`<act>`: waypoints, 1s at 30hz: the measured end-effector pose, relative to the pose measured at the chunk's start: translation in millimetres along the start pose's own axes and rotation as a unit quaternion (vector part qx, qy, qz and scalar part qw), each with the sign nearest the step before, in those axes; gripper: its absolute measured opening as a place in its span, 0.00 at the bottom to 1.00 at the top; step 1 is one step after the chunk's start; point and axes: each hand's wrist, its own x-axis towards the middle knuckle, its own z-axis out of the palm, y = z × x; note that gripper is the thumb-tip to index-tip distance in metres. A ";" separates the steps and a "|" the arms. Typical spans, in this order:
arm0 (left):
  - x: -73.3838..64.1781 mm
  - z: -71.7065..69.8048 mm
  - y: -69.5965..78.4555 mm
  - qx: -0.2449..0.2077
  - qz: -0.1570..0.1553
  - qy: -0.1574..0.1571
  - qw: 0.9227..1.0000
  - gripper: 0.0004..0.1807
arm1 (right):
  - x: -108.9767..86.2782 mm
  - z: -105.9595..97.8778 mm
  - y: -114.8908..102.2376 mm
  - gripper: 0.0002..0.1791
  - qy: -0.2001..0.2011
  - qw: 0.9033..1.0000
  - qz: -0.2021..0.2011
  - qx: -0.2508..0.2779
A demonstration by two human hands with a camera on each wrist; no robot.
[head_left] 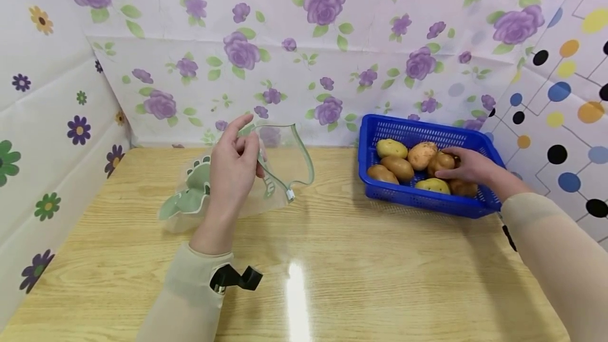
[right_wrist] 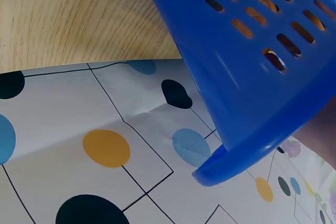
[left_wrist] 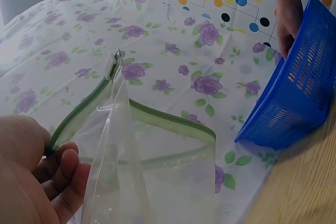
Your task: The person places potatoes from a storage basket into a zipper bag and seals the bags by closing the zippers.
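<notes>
My left hand pinches the rim of a clear zip bag with a green print and green zip edging. The bag's mouth gapes to the right, its white slider hanging at the near corner. In the left wrist view, curled fingers hold the green edge of the bag. Over at the right, my right hand reaches into a blue plastic basket and grips a brown potato. Several other potatoes lie around it, among them a yellowish one. The basket wall hides this hand's fingers in the right wrist view.
The basket stands at the back right of the wooden table, close to the dotted side sheet. A flowered sheet rises behind the table. A bright reflection runs across the table's front middle.
</notes>
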 end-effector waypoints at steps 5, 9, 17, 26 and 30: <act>0.4 0.5 -0.6 -0.002 0.000 -0.001 1.000 0.23 | -0.8 1.2 2.9 0.50 0.002 1.000 0.007 -0.002; 0.3 0.3 -0.9 -0.005 -0.002 -0.001 1.000 0.23 | -1.7 1.9 3.4 0.49 0.006 1.000 0.010 -0.005; 0.2 0.4 -2.2 -0.002 -0.008 -0.002 1.000 0.23 | -5.5 1.6 0.6 0.49 0.010 1.000 0.016 0.007; -0.3 -2.2 -0.6 0.003 -0.011 -0.003 1.000 0.23 | -13.1 -8.9 -4.3 0.48 0.029 0.999 0.002 0.021; 0.4 -3.5 -0.5 0.006 -0.013 -0.001 1.000 0.23 | -16.2 -14.3 -12.8 0.49 0.043 0.999 -0.005 0.026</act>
